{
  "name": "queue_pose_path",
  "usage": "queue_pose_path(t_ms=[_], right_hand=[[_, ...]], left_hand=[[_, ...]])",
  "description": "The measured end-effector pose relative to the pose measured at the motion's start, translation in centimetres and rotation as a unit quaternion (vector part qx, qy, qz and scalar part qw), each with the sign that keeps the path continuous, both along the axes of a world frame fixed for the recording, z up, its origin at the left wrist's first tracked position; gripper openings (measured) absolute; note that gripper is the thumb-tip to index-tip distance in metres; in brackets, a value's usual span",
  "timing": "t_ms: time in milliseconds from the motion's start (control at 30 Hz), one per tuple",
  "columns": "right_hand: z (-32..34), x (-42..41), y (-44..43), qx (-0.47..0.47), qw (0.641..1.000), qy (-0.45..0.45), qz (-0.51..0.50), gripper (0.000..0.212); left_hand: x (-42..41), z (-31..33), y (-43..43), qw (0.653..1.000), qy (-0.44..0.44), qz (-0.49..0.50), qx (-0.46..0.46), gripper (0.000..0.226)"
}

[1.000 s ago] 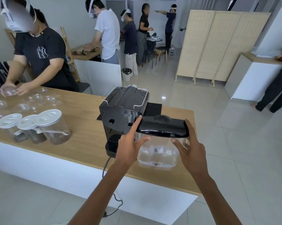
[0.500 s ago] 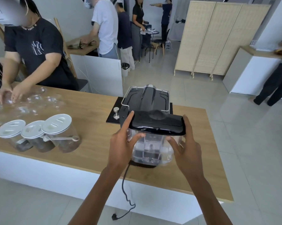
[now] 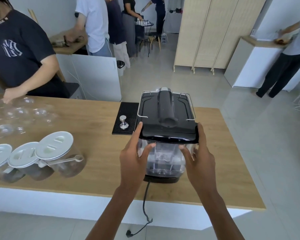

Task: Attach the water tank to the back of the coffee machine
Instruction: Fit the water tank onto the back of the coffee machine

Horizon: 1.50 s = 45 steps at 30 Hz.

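Two bare forearms and hands, no sleeves in view

The left hand (image 3: 134,160) and right hand (image 3: 200,161) are both uncovered, with no gloves, and no watch or band shows at either wrist. The forearms are bare along all of their visible length down to the bottom edge of the view, so whatever is worn higher up cannot be seen. The fingers (image 3: 137,134) are long and slim with short nails. Whether any finger carries a ring cannot be made out.

Pale tiled floor (image 3: 249,129), folding woven screen (image 3: 213,32), white cabinets (image 3: 256,66).
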State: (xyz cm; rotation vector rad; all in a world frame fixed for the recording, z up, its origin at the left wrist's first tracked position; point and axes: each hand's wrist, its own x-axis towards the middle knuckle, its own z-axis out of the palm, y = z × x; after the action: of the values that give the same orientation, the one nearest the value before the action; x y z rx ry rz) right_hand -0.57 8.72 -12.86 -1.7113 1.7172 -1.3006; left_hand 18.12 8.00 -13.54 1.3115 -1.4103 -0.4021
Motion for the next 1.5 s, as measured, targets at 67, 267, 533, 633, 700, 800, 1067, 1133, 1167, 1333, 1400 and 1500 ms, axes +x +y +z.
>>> queue_pose_path(t_ms=[67, 267, 533, 633, 700, 800, 1067, 1133, 1167, 1333, 1400, 1500], right_hand=[[-0.6, 0.2, -0.2, -0.008, 1.0, -0.005, 0.003, 0.077], [-2.1, 0.9, 0.1, -0.022, 0.999, -0.021, -0.007, 0.076], [-2.8, 1.1, 0.0, -0.001, 0.999, -0.03, -0.039, 0.075], [-3.0, 0.7, 0.0, 0.01, 0.999, -0.016, -0.044, 0.076], [-3.1, 0.5, -0.1, 0.012, 0.999, -0.02, -0.038, 0.077], [-3.2, 0.5, 0.0, 0.008, 0.999, -0.026, -0.03, 0.078], [-3.4, 0.6, 0.2, -0.002, 0.999, -0.017, -0.03, 0.08], [-3.5, 0.6, 0.1, -0.003, 0.999, -0.012, -0.033, 0.08], [-3.5, 0.6, 0.2, -0.005, 0.999, -0.007, -0.036, 0.08], [-3.6, 0.6, 0.3, -0.028, 0.998, 0.026, -0.04, 0.081], [-3.7, 0.5, 0.3, -0.026, 0.998, 0.037, -0.039, 0.083], [-3.9, 0.4, 0.2, -0.006, 0.999, 0.035, -0.035, 0.087]], left_hand=[[0.2, -0.5, 0.1, 1.0, 0.005, -0.001, -0.003, 0.063], [0.5, -1.7, 0.1, 1.0, 0.009, -0.006, 0.006, 0.062], [0.7, -2.7, -0.1, 1.0, 0.006, -0.009, 0.018, 0.065], [0.7, -2.8, -0.1, 1.0, -0.023, -0.009, 0.011, 0.068], [0.8, -3.0, -0.2, 0.999, -0.036, -0.006, 0.007, 0.069], [1.1, -3.3, -0.3, 0.999, -0.049, -0.007, 0.001, 0.069], [1.4, -3.7, -0.4, 0.999, -0.051, -0.013, 0.0, 0.073], [1.3, -3.8, -0.3, 0.999, -0.05, -0.014, 0.0, 0.074], [1.3, -3.7, -0.3, 0.999, -0.05, -0.014, 0.0, 0.074], [0.9, -3.7, 0.0, 0.998, -0.058, 0.0, -0.012, 0.073], [0.7, -4.0, 0.0, 0.998, -0.059, 0.003, -0.028, 0.072], [0.9, -4.7, -0.1, 0.997, -0.063, 0.0, -0.038, 0.073]])
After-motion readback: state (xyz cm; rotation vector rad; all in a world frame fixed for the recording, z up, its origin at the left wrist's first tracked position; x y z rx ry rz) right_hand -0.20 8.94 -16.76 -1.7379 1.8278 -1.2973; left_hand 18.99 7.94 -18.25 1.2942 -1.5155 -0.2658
